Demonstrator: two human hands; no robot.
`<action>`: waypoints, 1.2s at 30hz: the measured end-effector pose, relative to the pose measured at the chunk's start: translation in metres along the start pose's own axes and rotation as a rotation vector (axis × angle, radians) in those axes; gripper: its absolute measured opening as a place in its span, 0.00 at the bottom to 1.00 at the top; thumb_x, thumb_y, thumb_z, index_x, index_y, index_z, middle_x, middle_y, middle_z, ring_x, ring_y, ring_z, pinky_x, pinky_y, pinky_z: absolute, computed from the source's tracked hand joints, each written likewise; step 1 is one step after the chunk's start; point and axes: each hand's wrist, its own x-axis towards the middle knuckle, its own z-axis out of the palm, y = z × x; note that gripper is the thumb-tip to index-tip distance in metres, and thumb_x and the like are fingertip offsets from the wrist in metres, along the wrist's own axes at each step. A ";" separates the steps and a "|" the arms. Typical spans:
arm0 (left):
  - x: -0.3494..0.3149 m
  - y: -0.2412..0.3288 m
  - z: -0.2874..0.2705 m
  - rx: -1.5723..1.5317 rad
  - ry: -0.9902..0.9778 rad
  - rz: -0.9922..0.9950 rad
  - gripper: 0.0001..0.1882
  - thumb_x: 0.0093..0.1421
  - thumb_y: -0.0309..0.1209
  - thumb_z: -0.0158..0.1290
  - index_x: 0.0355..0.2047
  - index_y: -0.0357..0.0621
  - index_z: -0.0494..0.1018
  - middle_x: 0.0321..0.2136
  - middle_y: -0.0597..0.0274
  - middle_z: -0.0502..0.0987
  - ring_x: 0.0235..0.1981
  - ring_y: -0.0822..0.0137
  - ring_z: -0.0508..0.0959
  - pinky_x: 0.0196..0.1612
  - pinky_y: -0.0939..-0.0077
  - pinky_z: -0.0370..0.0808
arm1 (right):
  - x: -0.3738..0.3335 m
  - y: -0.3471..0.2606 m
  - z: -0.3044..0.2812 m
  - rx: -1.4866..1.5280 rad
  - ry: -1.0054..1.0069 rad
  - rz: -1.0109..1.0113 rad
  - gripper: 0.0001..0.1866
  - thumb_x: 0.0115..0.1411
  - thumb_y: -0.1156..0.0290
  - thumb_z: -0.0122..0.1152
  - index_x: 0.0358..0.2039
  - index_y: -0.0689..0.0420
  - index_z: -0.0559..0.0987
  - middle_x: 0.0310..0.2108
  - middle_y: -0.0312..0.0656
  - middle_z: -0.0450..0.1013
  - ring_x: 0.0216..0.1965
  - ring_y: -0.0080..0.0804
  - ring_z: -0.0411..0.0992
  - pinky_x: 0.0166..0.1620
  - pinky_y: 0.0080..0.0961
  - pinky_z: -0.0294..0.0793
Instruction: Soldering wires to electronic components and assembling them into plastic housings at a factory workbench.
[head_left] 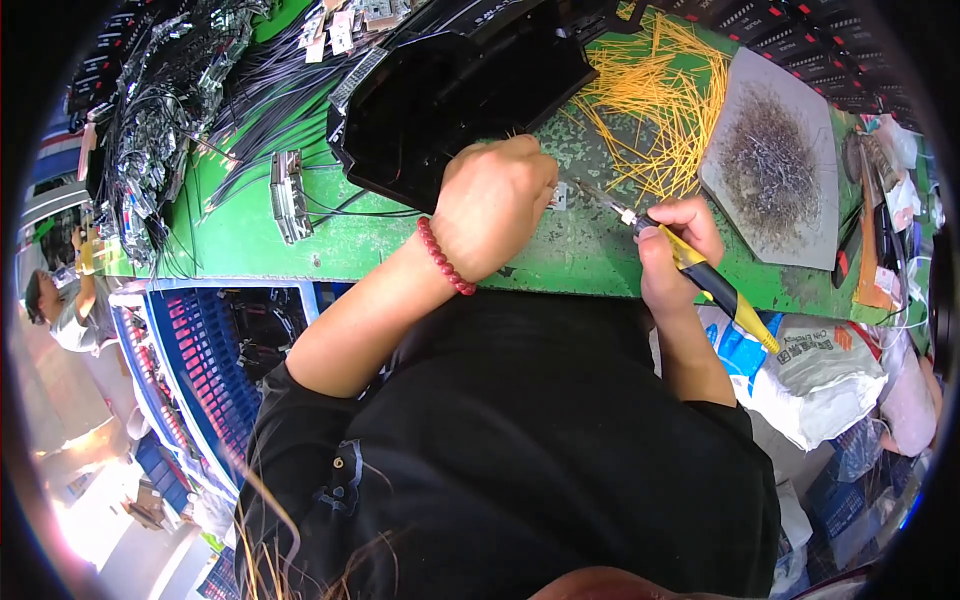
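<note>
My right hand (680,245) grips a soldering iron (712,280) with a yellow and black handle, tilted so its metal tip points up and left. The tip is close to a small silvery piece (559,196) beside my left fingers; I cannot tell whether they touch. My left hand (495,200), with a red bead bracelet (444,258) at the wrist, is closed at the near edge of a large black plastic housing (470,95). Its fingertips are turned away, so what they hold is hidden. A silvery module (289,198) with a black lead lies left of the housing.
Yellow wires (650,110) are strewn at the back right of the green table (240,250), beside a grey board (815,200) with dark residue. Black wires (270,110) and silvery modules (160,130) heap up at left. Below stand a blue crate (215,370) and white sack (830,390).
</note>
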 end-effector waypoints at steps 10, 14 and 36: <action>0.000 0.009 0.004 0.079 0.066 -0.041 0.03 0.49 0.25 0.56 0.20 0.44 0.73 0.23 0.62 0.74 0.24 0.55 0.76 0.28 0.64 0.73 | -0.003 -0.001 -0.002 0.000 -0.005 -0.036 0.08 0.51 0.76 0.60 0.32 0.61 0.72 0.26 0.33 0.67 0.24 0.14 0.61 0.28 0.15 0.59; -0.002 0.009 0.005 0.057 0.101 -0.056 0.04 0.50 0.26 0.56 0.19 0.44 0.73 0.23 0.62 0.73 0.24 0.56 0.77 0.27 0.65 0.73 | -0.002 0.003 0.003 0.012 0.031 -0.033 0.12 0.54 0.76 0.65 0.37 0.62 0.73 0.26 0.32 0.68 0.24 0.14 0.62 0.27 0.14 0.62; -0.003 0.005 0.013 -0.079 0.134 -0.197 0.05 0.49 0.25 0.58 0.20 0.41 0.73 0.20 0.62 0.75 0.18 0.63 0.73 0.22 0.71 0.70 | -0.009 -0.005 -0.007 -0.124 -0.021 -0.039 0.09 0.51 0.76 0.65 0.30 0.62 0.73 0.19 0.31 0.67 0.20 0.12 0.62 0.23 0.14 0.59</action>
